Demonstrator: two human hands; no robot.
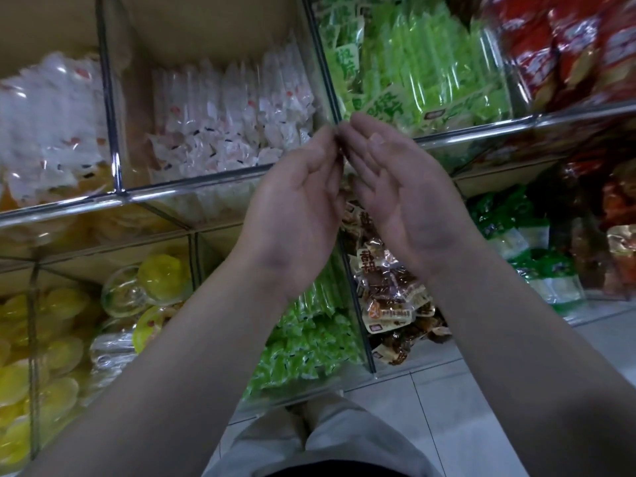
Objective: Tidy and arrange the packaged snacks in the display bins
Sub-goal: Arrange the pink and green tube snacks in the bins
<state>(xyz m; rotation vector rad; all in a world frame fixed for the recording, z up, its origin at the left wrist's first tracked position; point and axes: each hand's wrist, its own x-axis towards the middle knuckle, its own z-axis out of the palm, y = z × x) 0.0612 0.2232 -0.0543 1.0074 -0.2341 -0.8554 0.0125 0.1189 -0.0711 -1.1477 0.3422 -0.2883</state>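
1. We observed the left hand and the right hand raised side by side at the centre of the view, with the palms turned toward the camera.
2. Both hands were released. The fingers were straight and close together and grasped no packet. The fingertips of the two hands met at twelve o'clock of the palms, just in front of the junction of the clear bin rims.
3. At ten o'clock of the hands, in an upper-row bin, we noted the white packets standing in rows.
4. At nine o'clock, in the far bin of the same row, lay the heaped white packets.
5. At one o'clock the light green packets filled the next upper bin, and at two o'clock lay the red packets.
6. In the lower row, the brown packets lay at five o'clock, partly hidden behind the right wrist. The small green packets lay at six o'clock, the yellow jelly cups at eight o'clock, and the green-and-white packets at four o'clock.
7. The tiled floor showed at five o'clock, beside the lower bins, and the light trousers at six o'clock.
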